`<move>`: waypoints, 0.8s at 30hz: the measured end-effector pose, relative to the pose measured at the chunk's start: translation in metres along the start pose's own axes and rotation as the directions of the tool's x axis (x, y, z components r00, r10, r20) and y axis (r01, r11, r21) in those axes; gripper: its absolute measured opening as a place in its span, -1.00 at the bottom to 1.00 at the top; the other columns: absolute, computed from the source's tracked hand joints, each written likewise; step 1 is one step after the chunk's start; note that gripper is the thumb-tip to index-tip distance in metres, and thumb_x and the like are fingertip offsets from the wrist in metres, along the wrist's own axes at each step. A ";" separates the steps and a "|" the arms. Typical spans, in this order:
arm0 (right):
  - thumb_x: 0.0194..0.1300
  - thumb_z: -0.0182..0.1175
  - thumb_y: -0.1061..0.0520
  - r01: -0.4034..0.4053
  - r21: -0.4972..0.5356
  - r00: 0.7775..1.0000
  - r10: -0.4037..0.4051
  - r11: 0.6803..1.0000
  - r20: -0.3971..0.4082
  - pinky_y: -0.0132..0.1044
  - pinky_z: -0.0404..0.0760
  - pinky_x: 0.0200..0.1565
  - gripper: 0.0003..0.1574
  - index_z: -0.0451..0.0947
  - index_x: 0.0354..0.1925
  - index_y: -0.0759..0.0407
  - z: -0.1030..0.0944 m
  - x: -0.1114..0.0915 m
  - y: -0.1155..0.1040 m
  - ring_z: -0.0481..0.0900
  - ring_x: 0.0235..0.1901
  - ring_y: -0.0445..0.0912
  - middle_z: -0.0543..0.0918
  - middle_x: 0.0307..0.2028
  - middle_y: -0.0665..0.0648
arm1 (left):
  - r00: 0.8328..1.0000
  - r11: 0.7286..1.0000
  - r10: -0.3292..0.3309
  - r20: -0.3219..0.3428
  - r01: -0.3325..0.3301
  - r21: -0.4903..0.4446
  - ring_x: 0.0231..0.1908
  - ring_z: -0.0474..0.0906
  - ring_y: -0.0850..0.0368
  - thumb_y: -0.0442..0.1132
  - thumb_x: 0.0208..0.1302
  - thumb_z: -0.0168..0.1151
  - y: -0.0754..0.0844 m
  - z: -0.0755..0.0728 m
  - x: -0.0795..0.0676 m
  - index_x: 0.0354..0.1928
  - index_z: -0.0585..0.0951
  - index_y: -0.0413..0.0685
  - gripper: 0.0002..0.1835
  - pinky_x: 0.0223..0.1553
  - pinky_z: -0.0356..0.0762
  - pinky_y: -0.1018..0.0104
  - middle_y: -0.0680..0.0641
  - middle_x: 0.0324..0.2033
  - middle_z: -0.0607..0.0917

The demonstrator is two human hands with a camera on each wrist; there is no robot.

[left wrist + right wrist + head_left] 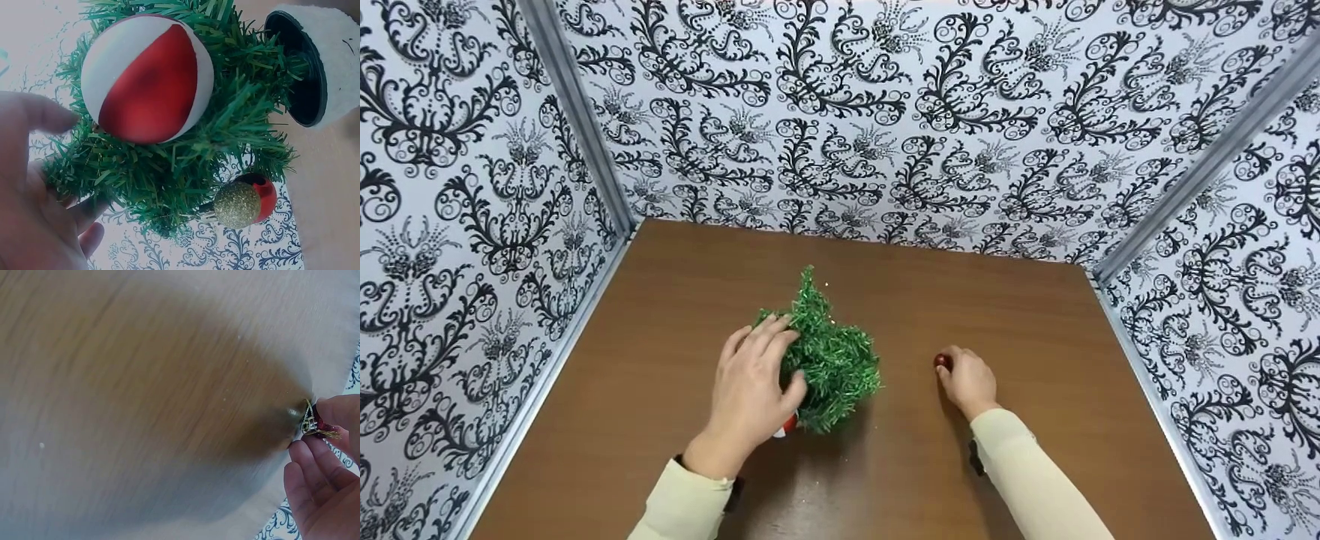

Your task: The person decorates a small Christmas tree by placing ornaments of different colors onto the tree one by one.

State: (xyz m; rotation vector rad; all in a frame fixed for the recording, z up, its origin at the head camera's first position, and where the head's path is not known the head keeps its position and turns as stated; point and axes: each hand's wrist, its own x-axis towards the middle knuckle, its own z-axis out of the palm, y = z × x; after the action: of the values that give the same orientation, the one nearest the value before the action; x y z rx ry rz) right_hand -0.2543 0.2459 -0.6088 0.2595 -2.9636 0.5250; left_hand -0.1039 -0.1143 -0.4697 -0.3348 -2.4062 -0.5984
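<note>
A small artificial Christmas tree (836, 367) of green tinsel stands on the table with a white-covered base (340, 64). My left hand (754, 375) holds its left side, thumb on the near branches and fingers round the farther ones. A large red-and-white ball (149, 79) hangs on the tree close to that thumb; a gold glitter ball (237, 204) and a shiny red one (266, 199) hang among other branches. To the right of the tree my right hand (971, 381) pinches a small dark red bauble (942, 361) low over the table. Gold cord (307, 417) shows at its top.
The brown wooden table (682, 300) has small bright specks scattered near the tree. Black-and-white patterned walls (847, 150) with grey metal corner posts (585, 112) enclose the table's back, left and right.
</note>
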 end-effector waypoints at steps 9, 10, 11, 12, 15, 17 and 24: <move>0.31 0.33 0.09 0.000 0.002 1.000 0.000 1.000 -0.010 0.16 0.58 -0.10 -0.70 0.63 -0.01 0.13 0.001 0.001 0.001 0.63 -0.11 0.19 0.65 -0.14 0.21 | 1.000 0.995 -0.024 -0.016 0.025 0.099 0.27 0.42 -0.12 0.44 -0.12 0.42 0.008 0.001 0.001 -0.01 0.66 -0.10 -0.18 0.32 0.18 -0.04 -0.14 0.18 0.60; 0.30 0.33 0.09 -0.001 0.002 1.000 0.001 1.000 -0.011 0.16 0.58 -0.10 -0.70 0.63 -0.01 0.13 0.001 0.001 0.001 0.63 -0.11 0.19 0.65 -0.14 0.21 | 0.999 0.993 -0.020 -0.025 0.023 0.112 0.27 0.42 -0.12 0.42 -0.12 0.43 0.009 0.001 0.001 -0.02 0.67 -0.11 -0.19 0.32 0.19 -0.04 -0.15 0.17 0.60; 0.30 0.33 0.09 0.001 0.002 1.000 -0.001 1.000 -0.014 0.16 0.58 -0.09 -0.69 0.63 -0.01 0.14 0.001 0.001 0.001 0.63 -0.11 0.20 0.66 -0.13 0.21 | 0.999 0.992 -0.016 -0.035 0.020 0.124 0.26 0.43 -0.13 0.40 -0.11 0.44 0.010 0.001 0.001 -0.04 0.68 -0.11 -0.22 0.32 0.20 -0.04 -0.16 0.16 0.60; 0.30 0.33 0.10 0.003 0.000 1.000 -0.003 1.000 -0.017 0.17 0.58 -0.09 -0.69 0.63 -0.01 0.14 0.001 0.001 0.002 0.63 -0.10 0.20 0.66 -0.12 0.22 | 0.999 0.991 -0.013 -0.043 0.019 0.134 0.25 0.43 -0.14 0.38 -0.11 0.44 0.012 0.001 0.001 -0.06 0.68 -0.12 -0.24 0.32 0.20 -0.05 -0.17 0.16 0.60; 0.28 0.34 0.10 0.007 0.000 1.000 -0.007 1.000 -0.030 0.17 0.58 -0.09 -0.67 0.63 0.00 0.16 0.002 0.001 0.002 0.63 -0.08 0.22 0.66 -0.11 0.24 | 0.998 0.985 -0.004 -0.058 0.014 0.171 0.24 0.44 -0.15 0.38 -0.09 0.43 0.016 0.001 0.002 -0.08 0.68 -0.13 -0.25 0.31 0.21 -0.06 -0.18 0.13 0.61; 0.28 0.35 0.11 0.013 -0.001 0.999 -0.013 1.000 -0.041 0.18 0.58 -0.09 -0.66 0.63 0.00 0.18 0.002 0.001 0.002 0.63 -0.08 0.23 0.67 -0.10 0.25 | 0.998 0.980 0.002 -0.067 0.011 0.196 0.22 0.46 -0.16 0.41 -0.10 0.41 0.019 0.001 0.002 -0.08 0.68 -0.13 -0.22 0.31 0.23 -0.07 -0.18 0.11 0.62; 0.27 0.36 0.11 0.015 0.004 0.999 -0.015 1.000 -0.044 0.18 0.58 -0.10 -0.66 0.63 -0.01 0.19 0.003 0.002 0.003 0.63 -0.09 0.23 0.67 -0.10 0.25 | 0.996 0.975 -0.007 -0.084 0.025 0.221 0.14 0.50 -0.17 0.34 -0.03 0.41 0.022 0.004 0.000 -0.06 0.67 -0.16 -0.27 0.29 0.25 -0.07 -0.19 0.02 0.65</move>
State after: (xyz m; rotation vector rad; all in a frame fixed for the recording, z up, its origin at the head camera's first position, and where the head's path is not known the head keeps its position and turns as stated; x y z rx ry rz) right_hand -0.2567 0.2472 -0.6120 0.2669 -2.9162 0.5283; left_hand -0.0976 -0.0932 -0.4648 -0.1910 -2.3691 -0.3380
